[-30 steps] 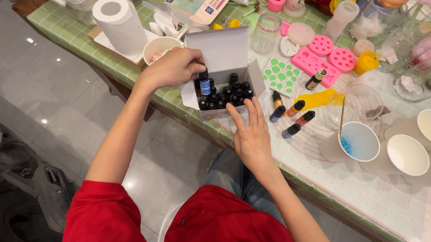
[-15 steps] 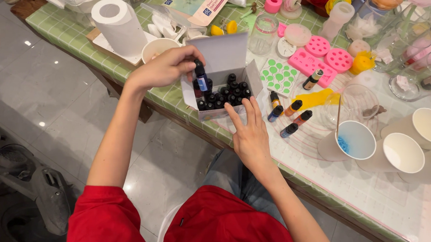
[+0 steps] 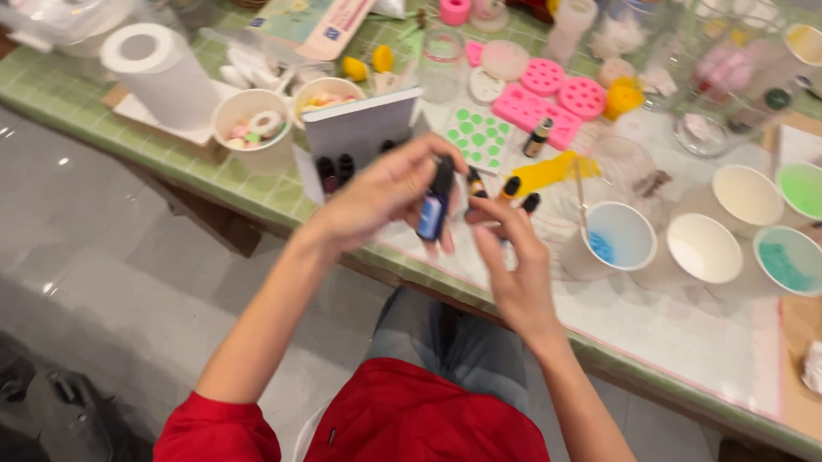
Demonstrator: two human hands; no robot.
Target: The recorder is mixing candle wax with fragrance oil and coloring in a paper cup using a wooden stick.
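Note:
My left hand [image 3: 375, 196] holds a small blue dropper bottle [image 3: 434, 207] with a black cap, lifted in front of me above the table edge. My right hand [image 3: 514, 261] is raised beside it, fingers apart and curled toward the bottle's cap, just short of touching it. Behind my left hand stands the open white box [image 3: 360, 128] of black-capped small bottles, mostly hidden by the hand. Several loose dropper bottles [image 3: 513, 192] lie on the mat past my fingers.
Paper cups hold blue [image 3: 620, 239], white [image 3: 705, 247], teal [image 3: 789, 262] and green [image 3: 810, 194] contents at the right. Pink silicone moulds [image 3: 552, 97], a green-dotted sheet [image 3: 479, 135], a paper roll [image 3: 159, 73], a cup of small pieces [image 3: 254, 128] and glass jars crowd the green checked table [image 3: 77, 96].
My left hand has lifted the blue bottle out of the box and brought it toward me. My right hand left the box edge and rose to the bottle. The view shifted right.

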